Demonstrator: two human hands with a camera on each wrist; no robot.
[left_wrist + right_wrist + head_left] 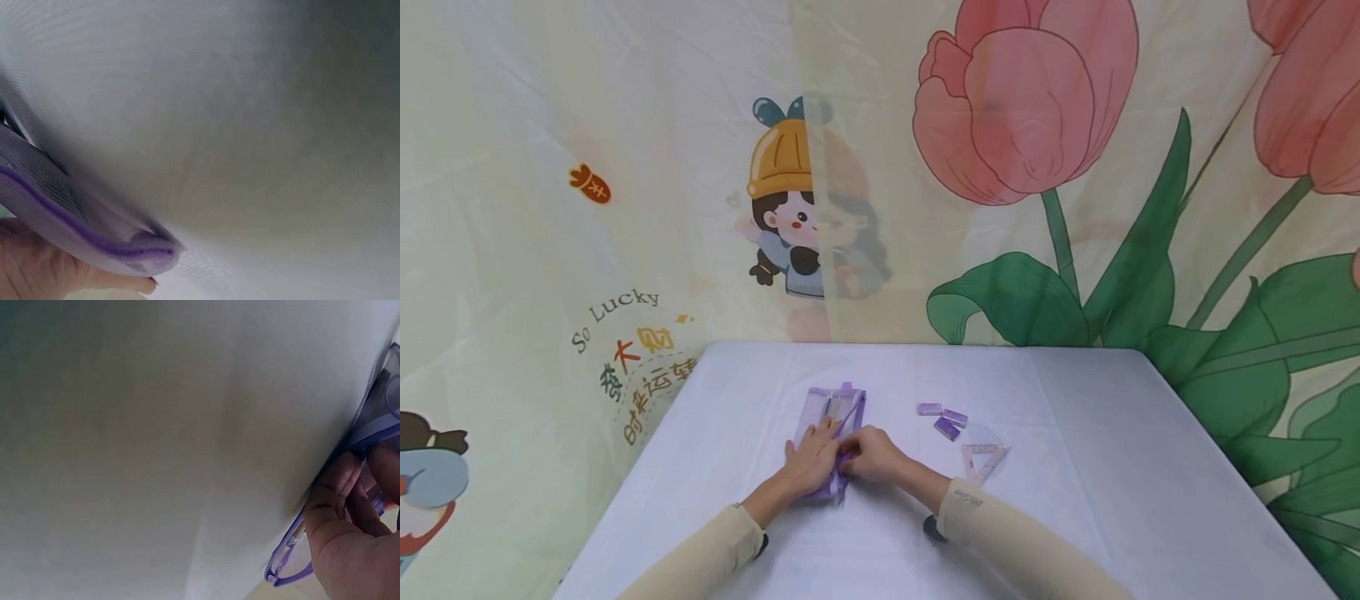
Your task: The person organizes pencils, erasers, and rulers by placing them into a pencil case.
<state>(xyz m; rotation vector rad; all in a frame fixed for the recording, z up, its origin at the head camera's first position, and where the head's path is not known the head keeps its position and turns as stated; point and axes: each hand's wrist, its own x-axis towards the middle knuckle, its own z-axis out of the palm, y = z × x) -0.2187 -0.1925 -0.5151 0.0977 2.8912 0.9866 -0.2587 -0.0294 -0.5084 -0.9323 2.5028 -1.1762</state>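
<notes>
A purple see-through zip pencil case (814, 407) lies lengthwise on the table, a few slim items showing inside it. My left hand (812, 458) rests across its middle with the fingers stretched out. In the left wrist view, the case's soft mesh side (59, 194) with purple trim covers part of that hand. From the right, my right hand (877, 455) pinches the case's edge along the zipper. Close up in the right wrist view, the curled fingers (337, 487) hold the purple zip edge, and the fingertips are partly hidden by the case.
Several small purple-wrapped blocks (946, 427) lie to the right of the case. Beside them are a clear set square (976, 468) and a clear, rounded protractor-like piece (983, 434). A white cloth covers the table (1075, 500), with a printed curtain (880, 308) behind it.
</notes>
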